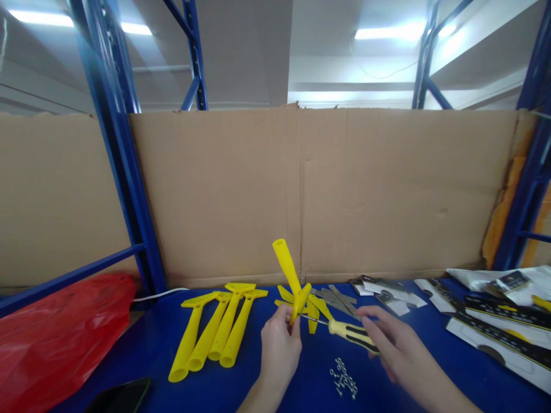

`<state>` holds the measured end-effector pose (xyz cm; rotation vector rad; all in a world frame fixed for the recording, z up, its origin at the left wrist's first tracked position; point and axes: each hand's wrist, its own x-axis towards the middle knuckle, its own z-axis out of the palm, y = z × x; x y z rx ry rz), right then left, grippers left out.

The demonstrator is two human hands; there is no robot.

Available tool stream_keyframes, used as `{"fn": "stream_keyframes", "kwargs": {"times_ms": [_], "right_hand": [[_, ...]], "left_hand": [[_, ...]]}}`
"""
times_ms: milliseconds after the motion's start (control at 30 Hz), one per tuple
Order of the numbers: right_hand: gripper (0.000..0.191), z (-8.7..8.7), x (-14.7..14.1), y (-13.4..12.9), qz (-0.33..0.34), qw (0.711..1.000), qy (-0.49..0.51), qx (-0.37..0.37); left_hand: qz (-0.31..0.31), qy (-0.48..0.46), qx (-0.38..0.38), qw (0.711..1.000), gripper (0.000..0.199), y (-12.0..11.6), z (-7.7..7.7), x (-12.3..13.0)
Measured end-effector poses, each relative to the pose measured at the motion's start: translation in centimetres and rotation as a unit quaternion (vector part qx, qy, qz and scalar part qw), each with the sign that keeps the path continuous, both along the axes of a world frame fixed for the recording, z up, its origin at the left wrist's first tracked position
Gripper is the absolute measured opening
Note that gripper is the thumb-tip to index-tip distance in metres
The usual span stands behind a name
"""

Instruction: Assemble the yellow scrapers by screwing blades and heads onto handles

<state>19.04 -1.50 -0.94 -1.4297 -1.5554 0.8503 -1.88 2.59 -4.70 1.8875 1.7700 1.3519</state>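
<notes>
My left hand [280,343] is closed around the head of a yellow plastic scraper handle [286,267], whose hollow tube tilts up and away. In my right hand [394,344] is a screwdriver [350,334] with a cream and black grip. Its shaft points left, and the tip meets or lies close beside the yellow head; the exact contact is hidden by my fingers. Behind my left hand lie several small yellow pieces [321,307] and thin grey metal strips [338,299]. Small screws and nuts [343,378] are scattered below the screwdriver.
Several more yellow scraper handles [235,327] lie side by side at left. A red plastic bag [64,338] and a dark phone-like object [120,397] are at far left. Printed packages [501,344] cover the right side. A cardboard panel [241,195] stands behind the blue table [241,390].
</notes>
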Motion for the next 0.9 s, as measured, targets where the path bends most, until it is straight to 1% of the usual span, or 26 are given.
{"fn": "stream_keyframes", "kwargs": {"times_ms": [67,167,233,300,367,433,500,600,733,833,900], "right_hand": [[0.044,-0.1,-0.2,-0.1,0.007,1.0,-0.011,-0.018],[0.047,-0.3,-0.7,-0.3,0.013,1.0,-0.021,-0.017],[0.042,-0.3,-0.9,-0.5,0.008,0.999,-0.048,0.019],[0.036,-0.5,-1.0,-0.6,0.0,0.994,-0.073,0.076],[0.039,-0.8,-0.9,-0.6,0.0,0.99,-0.076,0.123],[0.042,-1.1,-0.8,-0.4,0.013,0.988,-0.068,0.135],[0.035,-1.1,-0.7,-0.3,0.029,0.99,-0.059,0.121],[0.024,-0.7,-0.7,-0.3,0.043,0.996,-0.037,0.072],[0.028,-0.1,-0.8,-0.6,0.041,0.999,0.006,0.005],[0.034,0.2,-0.8,-0.5,0.038,0.998,0.035,-0.032],[0.035,0.3,-0.8,-0.3,0.037,0.995,0.065,-0.066]], "left_hand": [[-0.002,0.001,0.014,1.0,0.012,0.0,0.1,-0.1],[0.007,0.006,0.01,1.0,0.012,0.0,0.2,-0.1],[0.005,0.01,-0.006,1.0,0.013,0.0,0.2,-0.1],[-0.001,0.01,-0.018,1.0,0.013,0.0,0.2,-0.1],[0.0,0.007,-0.023,1.0,0.014,0.1,0.2,-0.1],[0.011,0.007,-0.024,1.0,0.014,0.1,0.2,-0.1],[0.018,0.011,-0.021,1.0,0.014,0.1,0.3,-0.1],[0.018,0.025,-0.006,1.0,0.013,0.0,0.4,-0.2],[0.015,0.035,0.017,0.999,0.014,-0.2,0.4,-0.4],[0.015,0.029,0.031,0.999,0.013,-0.2,0.4,-0.4],[0.004,0.019,0.044,0.999,0.013,-0.2,0.4,-0.4]]}}
